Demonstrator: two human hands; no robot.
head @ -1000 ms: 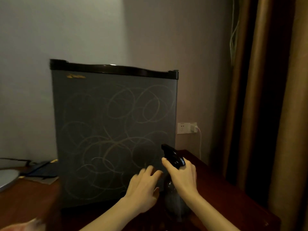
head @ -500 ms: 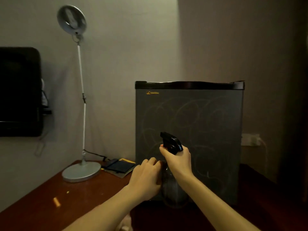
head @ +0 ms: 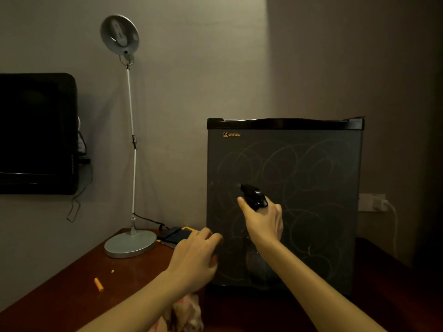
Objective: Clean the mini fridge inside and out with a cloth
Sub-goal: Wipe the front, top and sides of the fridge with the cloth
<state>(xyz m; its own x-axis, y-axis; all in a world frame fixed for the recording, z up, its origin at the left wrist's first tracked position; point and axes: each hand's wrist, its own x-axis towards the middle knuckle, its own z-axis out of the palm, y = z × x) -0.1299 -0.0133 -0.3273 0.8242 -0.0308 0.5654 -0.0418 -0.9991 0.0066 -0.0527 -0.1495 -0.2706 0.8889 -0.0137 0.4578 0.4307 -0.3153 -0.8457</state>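
Observation:
The dark grey mini fridge [head: 311, 164] stands on the wooden table [head: 60, 295] with its door closed and covered in pale chalk-like scribbles. My right hand [head: 263, 221] grips a spray bottle [head: 254, 196] by its black trigger head, held upright in front of the door with the nozzle pointing left; its clear body hangs below my wrist. My left hand [head: 194, 257] is at the door's lower left edge, fingers curled round that edge. A pale pinkish cloth [head: 187, 312] lies on the table under my left forearm, partly hidden.
A desk lamp [head: 130, 244] with a round base stands left of the fridge, beside a dark flat pad [head: 176, 236]. A small orange stick [head: 98, 284] lies on the table. A black screen [head: 36, 133] hangs at left. A plugged wall socket [head: 371, 202] is right of the fridge.
My left hand has left the bottle's side and gone to the fridge door's left edge. My right hand has lifted the spray bottle a little. My view has swung left.

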